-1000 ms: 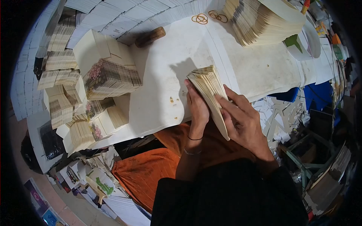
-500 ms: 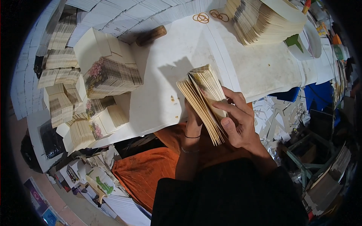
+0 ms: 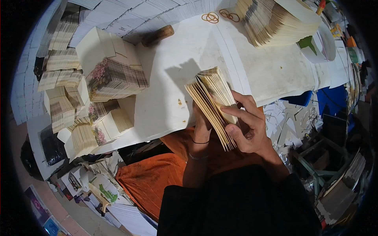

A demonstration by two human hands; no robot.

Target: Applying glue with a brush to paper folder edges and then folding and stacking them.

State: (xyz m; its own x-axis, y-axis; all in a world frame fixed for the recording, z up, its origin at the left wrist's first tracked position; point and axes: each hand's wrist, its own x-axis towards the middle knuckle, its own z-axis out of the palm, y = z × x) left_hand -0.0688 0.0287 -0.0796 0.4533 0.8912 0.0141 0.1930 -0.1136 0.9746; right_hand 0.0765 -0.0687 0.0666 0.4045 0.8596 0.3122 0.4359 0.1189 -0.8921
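A bundle of folded cream cards [image 3: 214, 106] with a floral print is held upright, slightly tilted, above the table's front edge. Its leaves fan open at a gap near the middle. My left hand [image 3: 201, 126] supports the bundle from the left, its fingers partly hidden behind the cards. On the other side my right hand [image 3: 252, 126] grips it, the thumb at the near leaves and the forefinger on the printed face. To the left stands a tall stack of similar folded cards [image 3: 116, 80], with pink flowers showing on its corner.
More card stacks [image 3: 63, 106] crowd the left side. A wooden block [image 3: 157, 36] and rubber bands [image 3: 210, 17] lie at the back, near a large card pile [image 3: 275, 23]. An orange cloth [image 3: 153, 177] covers my lap. Paper scraps [image 3: 281, 122] are heaped at the right.
My right thumb has shifted slightly left on the bundle, closer to the gap between leaves. The bundle and my left hand stay nearly in place.
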